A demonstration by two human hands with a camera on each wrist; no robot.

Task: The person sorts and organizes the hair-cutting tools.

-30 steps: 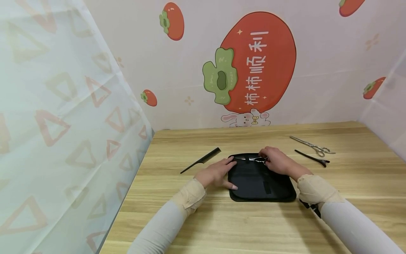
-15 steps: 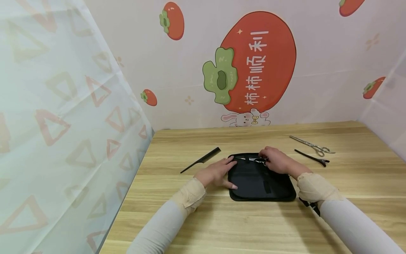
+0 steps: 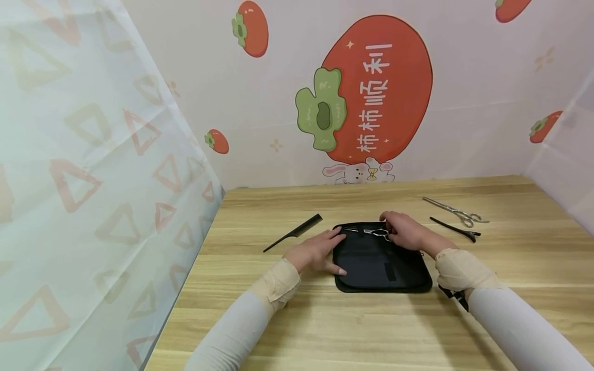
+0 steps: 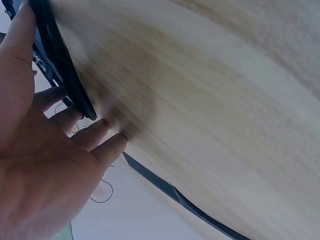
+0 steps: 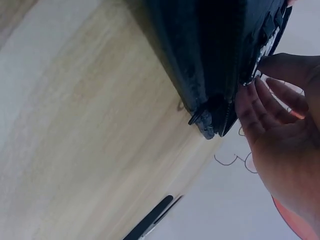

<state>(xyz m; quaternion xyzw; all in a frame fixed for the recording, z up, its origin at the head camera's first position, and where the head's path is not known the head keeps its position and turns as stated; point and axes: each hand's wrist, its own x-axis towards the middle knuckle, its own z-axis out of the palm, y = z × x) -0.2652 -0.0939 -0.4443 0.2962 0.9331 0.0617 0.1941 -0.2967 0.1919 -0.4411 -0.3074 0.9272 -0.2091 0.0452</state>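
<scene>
A black zip case [image 3: 362, 281] lies opened flat on the wooden table. Silver scissors [image 3: 369, 232] lie along its far edge, their blades passing under a black elastic loop [image 3: 361, 233] and the tips pointing left. My right hand [image 3: 408, 232] pinches the scissors at the finger rings; its thumb and fingertips meet at the metal in the right wrist view. At the case's left side, my left hand [image 3: 317, 252] rests with fingers spread, thumb on the near part and fingertips at the far left corner. Another elastic strap [image 3: 390, 271] crosses the case's near right.
A black tail comb [image 3: 301, 228] lies left of the case. To the right are a second pair of silver scissors [image 3: 457, 211] and a black hair clip [image 3: 457, 230]. A printed cloth wall [image 3: 278, 113] stands behind the table, another along its left side.
My right hand has shifted slightly, and more of the scissors' finger rings shows beside it. The left hand and the case stay in place.
</scene>
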